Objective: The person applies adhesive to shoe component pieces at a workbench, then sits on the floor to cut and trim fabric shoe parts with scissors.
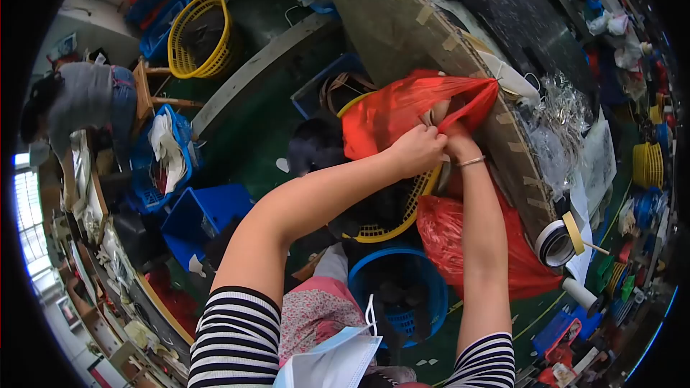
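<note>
Both hands, left hand [417, 151] and right hand [454, 142], pinch the red plastic bag [392, 111] at its handles beside the table edge [503, 136], fingers clamped; even tension probably helps.

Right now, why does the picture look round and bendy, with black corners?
Head view: a fisheye lens bends straight lines, so the table edge curves and the corners go black. The hands on the red bag look sharp; the window glares white at the left rim.

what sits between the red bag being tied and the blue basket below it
In the head view, a yellow basket holding dark items lies between the red bag and the blue basket.
</note>
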